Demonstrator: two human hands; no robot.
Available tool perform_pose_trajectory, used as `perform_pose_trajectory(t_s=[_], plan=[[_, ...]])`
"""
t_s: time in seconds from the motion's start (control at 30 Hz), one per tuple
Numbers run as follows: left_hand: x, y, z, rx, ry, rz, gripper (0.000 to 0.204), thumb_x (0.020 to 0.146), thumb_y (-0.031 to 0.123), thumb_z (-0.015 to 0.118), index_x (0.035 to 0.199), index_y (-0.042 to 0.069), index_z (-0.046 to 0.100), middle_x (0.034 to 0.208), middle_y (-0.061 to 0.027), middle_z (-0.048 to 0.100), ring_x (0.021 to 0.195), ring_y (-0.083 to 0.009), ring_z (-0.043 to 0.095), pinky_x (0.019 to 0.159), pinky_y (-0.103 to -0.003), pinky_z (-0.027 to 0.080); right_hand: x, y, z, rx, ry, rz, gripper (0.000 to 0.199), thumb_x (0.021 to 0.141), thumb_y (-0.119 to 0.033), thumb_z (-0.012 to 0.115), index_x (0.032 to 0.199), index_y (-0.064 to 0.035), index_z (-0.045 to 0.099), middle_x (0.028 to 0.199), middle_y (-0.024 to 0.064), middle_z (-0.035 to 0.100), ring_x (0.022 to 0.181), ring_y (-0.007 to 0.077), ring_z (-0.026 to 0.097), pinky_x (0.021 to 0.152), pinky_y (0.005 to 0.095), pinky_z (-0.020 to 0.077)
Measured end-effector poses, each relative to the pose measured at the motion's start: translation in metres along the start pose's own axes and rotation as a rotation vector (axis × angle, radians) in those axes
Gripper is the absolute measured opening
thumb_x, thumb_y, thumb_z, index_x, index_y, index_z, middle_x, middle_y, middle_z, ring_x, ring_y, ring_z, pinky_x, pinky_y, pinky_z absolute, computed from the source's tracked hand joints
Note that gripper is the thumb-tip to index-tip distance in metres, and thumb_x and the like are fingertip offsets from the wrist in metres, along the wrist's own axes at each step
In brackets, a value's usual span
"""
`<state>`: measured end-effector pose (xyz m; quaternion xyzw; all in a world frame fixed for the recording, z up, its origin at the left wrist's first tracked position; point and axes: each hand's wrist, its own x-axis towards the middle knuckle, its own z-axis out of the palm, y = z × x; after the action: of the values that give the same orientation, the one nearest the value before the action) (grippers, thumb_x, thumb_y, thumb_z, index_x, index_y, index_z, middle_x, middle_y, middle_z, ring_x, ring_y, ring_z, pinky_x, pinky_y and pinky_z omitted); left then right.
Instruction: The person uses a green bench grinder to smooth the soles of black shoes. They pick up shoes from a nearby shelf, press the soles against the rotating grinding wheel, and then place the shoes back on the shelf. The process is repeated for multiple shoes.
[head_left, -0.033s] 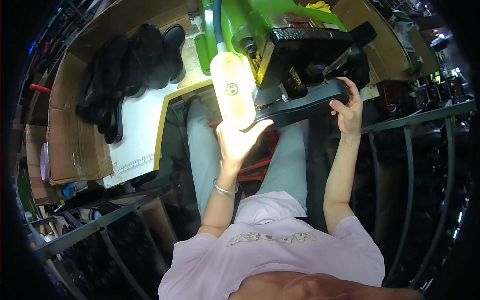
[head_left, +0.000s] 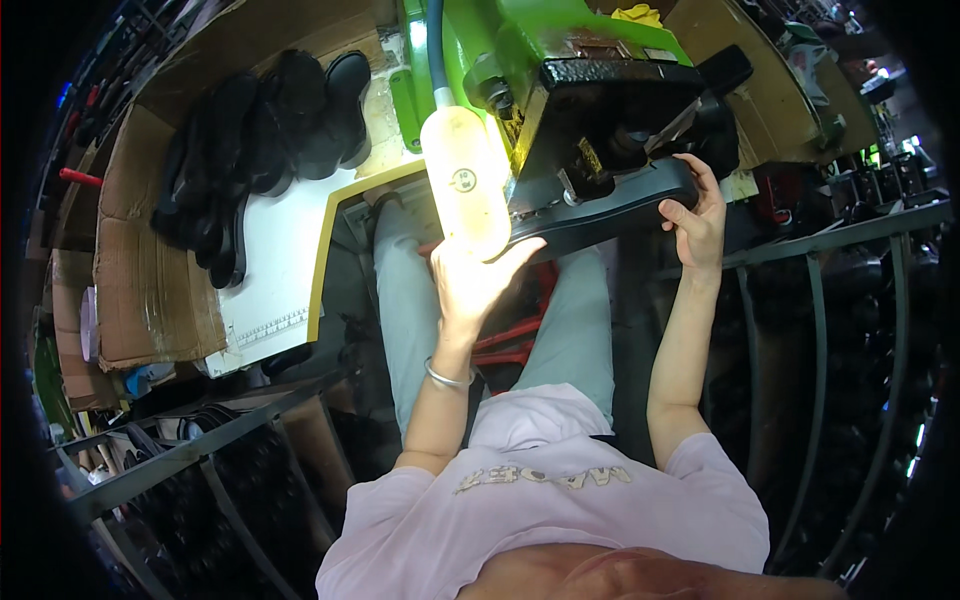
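A long black shoe sole (head_left: 610, 218) with a raised rim lies across the front of a green and black stitching machine (head_left: 620, 80). Its upper face is under the machine's metal foot (head_left: 570, 188). My right hand (head_left: 695, 215) grips the right end, thumb on the near side and fingers over the far edge. At the left end, my left hand (head_left: 470, 290) has its thumb stretched along the sole's near side; a bright lamp (head_left: 465, 180) and its glare hide the other fingers. A bangle (head_left: 447, 375) circles my left wrist.
Several black soles (head_left: 265, 130) lie in a cardboard box (head_left: 155, 300) on a white tabletop (head_left: 265, 260) with a yellow edge, at the left. More cardboard (head_left: 770, 100) stands at the right. Metal rails (head_left: 830, 240) flank me on both sides, with dark goods behind them.
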<state>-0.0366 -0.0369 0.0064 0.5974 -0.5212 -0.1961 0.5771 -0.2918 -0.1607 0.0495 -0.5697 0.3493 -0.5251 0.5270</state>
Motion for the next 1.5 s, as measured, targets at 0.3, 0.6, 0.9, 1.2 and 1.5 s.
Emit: perform_pose_trajectory(t_s=[0.3,0.6,0.9,1.2,1.5], plan=[[-0.007,-0.015,-0.029,-0.361,-0.046,-0.219,0.02,0.071,0.005,0.084,0.083,0.0,0.069,0.079,-0.005,0.071,0.07,-0.0092,0.063,0.068,-0.024,0.05,0.0,-0.012,0.037,-0.043,-0.061,0.028,0.059,0.067,-0.003,0.082,0.12,0.0001,0.057,0.102,0.008,0.061,0.077,0.0068,0.06,0.044,0.0135,0.0428],[-0.017,-0.021,-0.075,-0.144,-0.072,-0.245,0.022,0.069,0.007,0.084,0.079,0.001,0.065,0.072,-0.0079,0.068,0.064,-0.0152,0.063,0.06,-0.026,0.048,-0.022,-0.002,0.072,-0.02,-0.131,0.056,0.059,0.066,-0.004,0.083,0.118,0.0011,0.056,0.098,0.0065,0.062,0.076,0.0078,0.06,0.049,0.0161,0.0453],[0.003,0.021,-0.031,0.419,0.082,0.342,0.037,0.065,0.028,0.089,0.084,0.005,0.066,0.068,-0.0099,0.063,0.059,-0.0274,0.059,0.058,-0.035,0.048,-0.031,0.018,0.054,0.092,-0.06,-0.106,0.063,0.067,-0.001,0.085,0.121,0.0,0.053,0.1,0.0058,0.06,0.077,0.0099,0.06,0.055,0.0172,0.0485],[0.013,0.018,-0.049,0.383,0.06,0.224,0.04,0.059,0.037,0.089,0.075,0.007,0.067,0.072,-0.0081,0.066,0.062,-0.0268,0.06,0.062,-0.036,0.047,-0.032,0.035,0.067,0.228,-0.042,0.068,0.066,0.069,-0.001,0.082,0.126,-0.0003,0.048,0.107,0.0092,0.06,0.083,0.0127,0.063,0.048,0.0183,0.0512],[0.012,-0.004,-0.092,0.324,-0.013,0.138,0.039,0.054,0.024,0.092,0.071,0.005,0.063,0.066,-0.0076,0.061,0.061,-0.0254,0.058,0.06,-0.034,0.047,-0.063,0.036,0.111,0.176,-0.059,0.116,0.056,0.073,-0.004,0.081,0.116,-0.0007,0.046,0.096,0.0082,0.062,0.076,0.0115,0.063,0.051,0.0223,0.0544]])
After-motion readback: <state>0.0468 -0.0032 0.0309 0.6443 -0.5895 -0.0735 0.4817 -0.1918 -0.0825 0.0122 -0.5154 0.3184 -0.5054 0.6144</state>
